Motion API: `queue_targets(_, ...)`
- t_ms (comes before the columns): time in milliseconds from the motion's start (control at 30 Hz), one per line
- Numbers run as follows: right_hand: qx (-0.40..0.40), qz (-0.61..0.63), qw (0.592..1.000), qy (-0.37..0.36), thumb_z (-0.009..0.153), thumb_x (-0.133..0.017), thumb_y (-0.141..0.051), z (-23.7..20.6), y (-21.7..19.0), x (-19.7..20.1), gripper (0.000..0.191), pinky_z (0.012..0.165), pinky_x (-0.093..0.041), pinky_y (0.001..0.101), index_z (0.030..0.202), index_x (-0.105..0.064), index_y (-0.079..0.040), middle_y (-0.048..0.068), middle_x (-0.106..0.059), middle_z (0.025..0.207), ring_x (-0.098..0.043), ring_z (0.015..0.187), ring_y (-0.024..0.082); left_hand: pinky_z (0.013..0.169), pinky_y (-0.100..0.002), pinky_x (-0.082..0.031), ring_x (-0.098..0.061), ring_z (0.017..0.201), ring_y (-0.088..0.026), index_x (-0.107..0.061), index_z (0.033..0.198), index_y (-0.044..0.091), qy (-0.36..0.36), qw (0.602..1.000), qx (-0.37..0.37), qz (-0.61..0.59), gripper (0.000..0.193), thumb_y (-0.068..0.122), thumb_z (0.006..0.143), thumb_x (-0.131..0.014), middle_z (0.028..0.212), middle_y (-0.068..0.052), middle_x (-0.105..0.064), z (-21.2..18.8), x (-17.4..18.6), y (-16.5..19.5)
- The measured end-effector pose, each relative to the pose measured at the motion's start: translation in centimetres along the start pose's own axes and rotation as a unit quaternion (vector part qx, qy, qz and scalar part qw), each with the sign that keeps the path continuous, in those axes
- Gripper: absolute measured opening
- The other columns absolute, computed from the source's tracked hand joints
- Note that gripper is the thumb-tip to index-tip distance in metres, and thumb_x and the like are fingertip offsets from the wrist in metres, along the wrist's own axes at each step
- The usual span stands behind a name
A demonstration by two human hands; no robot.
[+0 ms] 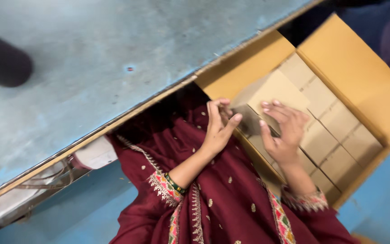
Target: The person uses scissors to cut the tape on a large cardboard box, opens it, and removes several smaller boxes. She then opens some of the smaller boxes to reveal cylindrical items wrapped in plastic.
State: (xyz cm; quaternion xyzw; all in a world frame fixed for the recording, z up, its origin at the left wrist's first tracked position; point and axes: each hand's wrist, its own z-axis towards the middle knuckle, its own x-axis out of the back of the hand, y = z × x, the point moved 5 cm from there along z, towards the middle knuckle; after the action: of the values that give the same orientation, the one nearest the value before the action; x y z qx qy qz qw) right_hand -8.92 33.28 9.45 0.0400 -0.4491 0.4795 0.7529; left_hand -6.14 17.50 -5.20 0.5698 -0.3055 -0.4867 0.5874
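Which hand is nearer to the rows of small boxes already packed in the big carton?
Right. The right hand lies over the packed boxes, fingers on the small box being held. The left hand grips that box's near end, outside the carton.

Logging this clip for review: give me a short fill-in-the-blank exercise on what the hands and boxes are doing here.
1. Both hands, the left hand and right hand, grip one small ____ box.
2. That box is held above a large open carton packed with ____ of similar boxes.
3. The table beside the carton is coloured ____.

Missing words: cardboard; rows; blue
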Motion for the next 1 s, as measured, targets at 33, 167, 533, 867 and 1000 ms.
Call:
queue_targets(33, -0.007, -0.012, 1.0, -0.02, 0.089, -0.076, -0.011, 0.6, -0.1, 0.3, 0.038, 0.109, -0.037, 0.0375, 0.124, -0.062, -0.014, 0.004, -0.071, 0.131, -0.064, 0.128, 0.025, 0.088, -0.028, -0.05, -0.056, 0.1, -0.013, -0.045, 0.133, 0.007, -0.009, 0.999, 0.016, -0.033, 0.049, 0.034, 0.102, -0.07, 0.116, -0.005, -0.05, -0.3, 1.0, -1.1)
queue_targets(167, 0.039, -0.172, 0.982, -0.072, 0.061, -0.087, -0.031, 3.6, -0.5, 1.4, 0.075, 0.105, -0.031, 0.0473, 0.129, -0.062, -0.014, 0.026, -0.048, 0.147, -0.051, 0.127, 0.042, 0.083, -0.03, -0.054, -0.066, 0.09, -0.016, -0.06, 0.126, 0.003, -0.009, 0.974, 0.164, -0.158, 0.03, 0.021, 0.102, -0.065, 0.11, -0.009, -0.069, -2.6, 8.8, -6.2)
queue_targets(533, -0.012, 0.208, 0.965, -0.16, 0.071, -0.085, -0.042, 11.5, 3.2, 3.9, 0.102, 0.112, -0.049, 0.0362, 0.156, -0.038, -0.012, 0.01, -0.05, 0.153, -0.055, 0.137, 0.021, 0.086, -0.038, -0.055, -0.065, 0.096, -0.021, -0.057, 0.129, 0.01, 0.235, 0.799, 0.123, -0.54, 0.037, 0.04, 0.106, -0.057, 0.112, -0.008, -0.068, -11.7, 25.4, -10.7)
queue_targets(867, -0.36, 0.551, 0.752, -0.046, 0.076, -0.068, -0.074, 18.8, 1.6, -29.1, 0.095, 0.096, -0.046, 0.074, 0.147, -0.037, -0.021, 0.02, -0.045, 0.151, -0.043, 0.141, 0.044, 0.089, -0.037, -0.054, -0.066, 0.099, -0.019, -0.054, 0.136, 0.013, 0.216, 0.853, 0.181, -0.439, 0.042, 0.041, 0.106, -0.055, 0.115, -0.006, -0.068, -10.4, 24.5, -9.2)
queue_targets(1000, -0.225, 0.215, 0.95, -0.021, 0.092, -0.068, -0.069, 22.1, -0.7, -30.7, 0.07, 0.118, -0.038, 0.0505, 0.144, -0.064, -0.022, 0.02, -0.032, 0.152, -0.036, 0.141, 0.037, 0.09, -0.035, -0.053, -0.064, 0.099, -0.019, -0.054, 0.137, 0.012, 0.238, 0.857, 0.172, -0.424, 0.041, 0.041, 0.108, -0.056, 0.115, -0.006, -0.068, -11.8, 25.5, -9.0)
